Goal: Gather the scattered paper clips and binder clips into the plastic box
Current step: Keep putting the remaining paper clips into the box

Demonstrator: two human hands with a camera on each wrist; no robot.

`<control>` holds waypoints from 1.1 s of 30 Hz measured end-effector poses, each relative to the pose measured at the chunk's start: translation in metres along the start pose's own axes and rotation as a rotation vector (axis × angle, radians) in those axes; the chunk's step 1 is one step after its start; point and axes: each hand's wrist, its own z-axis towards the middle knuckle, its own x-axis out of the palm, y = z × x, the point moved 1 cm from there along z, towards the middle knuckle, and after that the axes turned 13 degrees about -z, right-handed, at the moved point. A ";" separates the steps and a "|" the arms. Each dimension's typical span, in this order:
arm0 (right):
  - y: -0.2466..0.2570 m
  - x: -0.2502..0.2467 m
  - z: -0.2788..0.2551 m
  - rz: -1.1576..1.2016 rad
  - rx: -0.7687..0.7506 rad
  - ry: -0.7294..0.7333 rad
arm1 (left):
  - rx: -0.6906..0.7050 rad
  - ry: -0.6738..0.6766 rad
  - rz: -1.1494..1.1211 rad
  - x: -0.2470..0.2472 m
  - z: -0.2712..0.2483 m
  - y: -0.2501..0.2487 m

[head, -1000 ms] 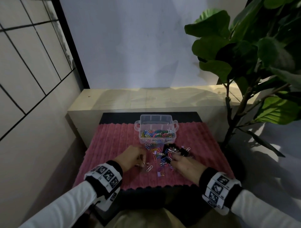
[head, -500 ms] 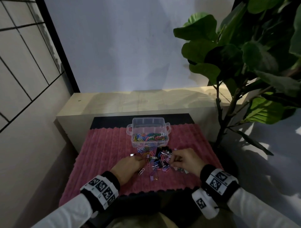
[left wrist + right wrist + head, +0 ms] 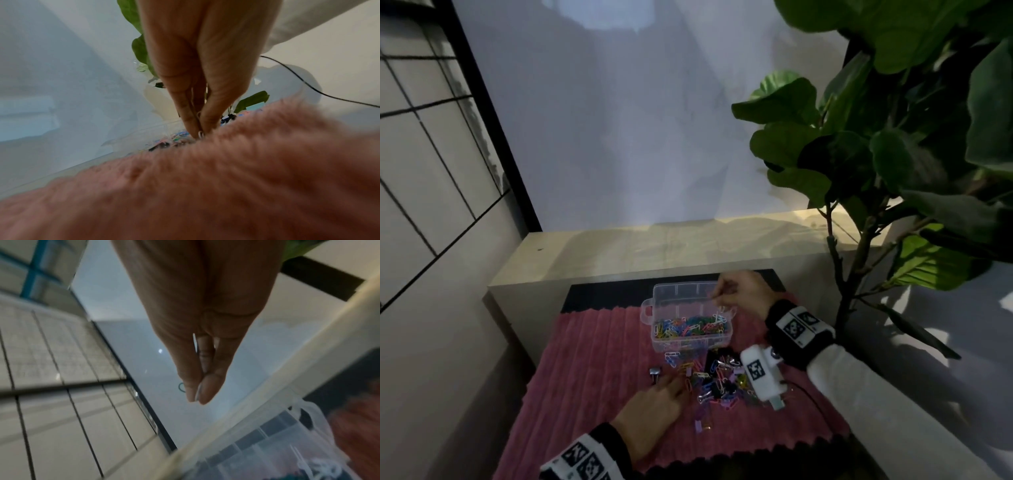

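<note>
The clear plastic box (image 3: 654, 310) stands at the back of the pink mat, holding several coloured paper clips (image 3: 688, 327). My right hand (image 3: 722, 296) hovers over the box's right rear corner, and the right wrist view shows its fingertips (image 3: 205, 392) pinched on a small teal paper clip (image 3: 181, 387) above the box (image 3: 287, 443). A pile of paper clips and black binder clips (image 3: 717, 378) lies in front of the box. My left hand (image 3: 671, 385) rests at the pile's left edge. Its thumb and finger pinch a pale paper clip (image 3: 200, 134) against the mat.
The ribbed pink mat (image 3: 592, 370) lies on a dark surface before a low pale ledge (image 3: 654, 250). One binder clip (image 3: 655, 372) sits apart at the left, a purple clip (image 3: 698, 426) nearer me. A leafy plant (image 3: 893, 154) stands at the right.
My right hand has left the pile and risen to the box's right rear corner. The left hand has stayed at the pile's left edge. The head view has shifted.
</note>
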 end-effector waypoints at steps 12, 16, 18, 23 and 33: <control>0.013 0.030 0.043 -0.458 -0.082 0.243 | -0.058 0.107 0.183 -0.016 0.012 -0.016; 0.007 0.017 0.034 -0.426 -0.105 0.202 | -0.102 0.097 -0.065 -0.022 0.008 -0.009; 0.001 0.004 0.023 -0.423 -0.133 0.144 | -0.097 -0.046 -0.119 -0.027 0.005 -0.003; -0.032 -0.021 -0.012 -0.466 -0.109 0.059 | -0.123 -0.148 -0.431 -0.027 0.009 0.018; -0.056 0.025 -0.077 -0.613 -0.126 0.392 | -0.246 -0.043 -0.725 -0.068 0.014 0.049</control>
